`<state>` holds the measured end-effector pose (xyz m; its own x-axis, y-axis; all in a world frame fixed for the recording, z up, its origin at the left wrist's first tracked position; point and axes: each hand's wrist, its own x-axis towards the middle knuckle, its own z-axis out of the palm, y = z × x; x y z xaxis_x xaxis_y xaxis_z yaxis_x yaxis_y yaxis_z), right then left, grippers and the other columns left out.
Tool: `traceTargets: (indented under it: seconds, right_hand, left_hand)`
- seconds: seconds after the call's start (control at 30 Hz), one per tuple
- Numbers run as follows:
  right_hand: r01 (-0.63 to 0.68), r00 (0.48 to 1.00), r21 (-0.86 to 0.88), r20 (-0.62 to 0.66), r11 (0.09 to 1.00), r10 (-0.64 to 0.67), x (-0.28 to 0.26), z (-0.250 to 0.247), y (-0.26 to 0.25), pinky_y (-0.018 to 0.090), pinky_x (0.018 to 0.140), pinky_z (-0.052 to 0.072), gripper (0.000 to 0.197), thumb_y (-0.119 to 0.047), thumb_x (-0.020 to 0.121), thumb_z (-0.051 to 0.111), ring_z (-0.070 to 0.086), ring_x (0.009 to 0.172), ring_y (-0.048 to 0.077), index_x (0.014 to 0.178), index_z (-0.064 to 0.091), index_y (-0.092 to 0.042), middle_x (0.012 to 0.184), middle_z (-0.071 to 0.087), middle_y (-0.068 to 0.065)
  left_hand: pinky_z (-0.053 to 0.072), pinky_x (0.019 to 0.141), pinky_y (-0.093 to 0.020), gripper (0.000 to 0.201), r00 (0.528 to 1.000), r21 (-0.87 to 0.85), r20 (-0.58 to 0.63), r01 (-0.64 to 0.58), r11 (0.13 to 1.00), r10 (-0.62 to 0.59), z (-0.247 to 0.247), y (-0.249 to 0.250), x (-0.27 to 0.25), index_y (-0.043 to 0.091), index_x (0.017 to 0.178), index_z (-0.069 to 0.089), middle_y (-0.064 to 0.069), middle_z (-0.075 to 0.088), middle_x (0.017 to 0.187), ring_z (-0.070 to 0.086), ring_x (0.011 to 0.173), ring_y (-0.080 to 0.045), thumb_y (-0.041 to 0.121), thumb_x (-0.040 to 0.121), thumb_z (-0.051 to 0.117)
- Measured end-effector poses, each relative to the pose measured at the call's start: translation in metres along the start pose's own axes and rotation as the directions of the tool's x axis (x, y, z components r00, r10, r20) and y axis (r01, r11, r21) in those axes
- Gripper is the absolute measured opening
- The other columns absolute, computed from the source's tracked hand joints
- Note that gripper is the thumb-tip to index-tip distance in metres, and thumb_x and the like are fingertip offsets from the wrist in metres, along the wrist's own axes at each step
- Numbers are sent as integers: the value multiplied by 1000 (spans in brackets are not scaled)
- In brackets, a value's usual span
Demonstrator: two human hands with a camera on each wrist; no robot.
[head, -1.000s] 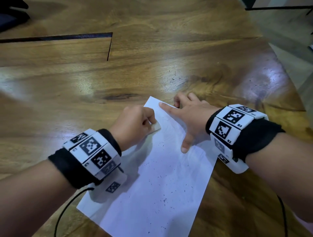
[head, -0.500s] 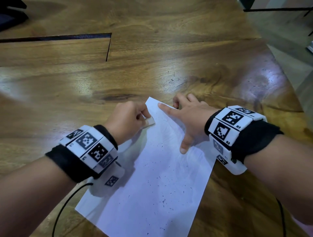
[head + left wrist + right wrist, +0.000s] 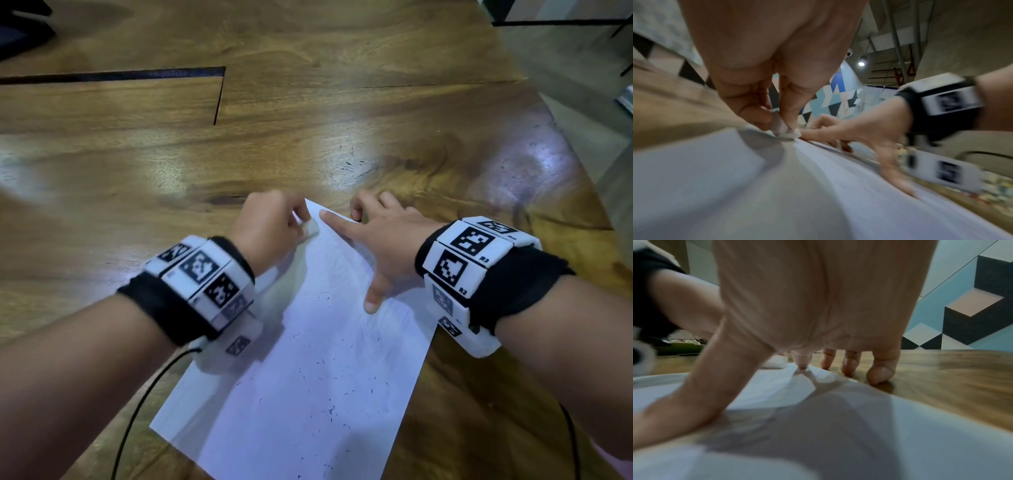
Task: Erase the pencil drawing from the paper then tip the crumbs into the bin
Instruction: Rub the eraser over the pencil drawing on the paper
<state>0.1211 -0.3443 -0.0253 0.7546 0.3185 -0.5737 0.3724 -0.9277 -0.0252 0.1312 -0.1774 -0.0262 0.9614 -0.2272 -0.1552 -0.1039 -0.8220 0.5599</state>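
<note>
A white sheet of paper (image 3: 308, 394) lies at an angle on the wooden table (image 3: 308, 144), with faint pencil marks near its far corner and dark eraser crumbs (image 3: 329, 407) scattered over its near half. My left hand (image 3: 270, 226) pinches a small white eraser (image 3: 785, 129) against the paper's far left edge. My right hand (image 3: 376, 240) lies spread on the paper's far right part, index finger and thumb pressing it flat, the other fingertips (image 3: 879, 374) on the wood. The eraser (image 3: 775, 364) also shows in the right wrist view. No bin is in view.
The table has a dark slot (image 3: 137, 73) cut into it at the far left. Its right edge falls off to a grey floor (image 3: 582, 85). A dark object (image 3: 20, 31) sits at the far left corner. A black cable (image 3: 137, 411) trails from my left wrist.
My left hand has slid the eraser away from me along the paper's left edge toward its far corner. My right hand has stayed in place on the sheet.
</note>
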Motion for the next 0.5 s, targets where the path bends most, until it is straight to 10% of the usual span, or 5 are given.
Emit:
traceTargets:
  seconds: [0.13,0.3,0.5]
  right_hand:
    - [5,1000,2,4,1000,-5,0,0,1,36,90,39,136,-59,44,83,14,96,14,142,-12,-48,104,9,-7]
    - [17,1000,10,4,1000,-17,2,2,2,37,89,39,137,-58,43,84,13,96,14,141,-11,-47,118,15,-4]
    - [19,1000,11,0,1000,-19,2,2,1,35,87,37,137,-59,43,84,15,95,15,142,-10,-47,118,16,-4]
  left_hand:
    - [24,54,-21,4,999,41,-17,-35,999,35,2,7,3,8,81,63,-4,58,69,49,68,-21,7,78,60]
    - [47,63,-30,20,949,35,303,-99,994,84,5,4,-34,22,67,59,5,60,54,63,61,-23,4,76,59]
    - [42,67,-27,14,993,40,77,-94,995,91,4,10,2,8,83,64,-7,64,71,56,70,-23,1,74,57]
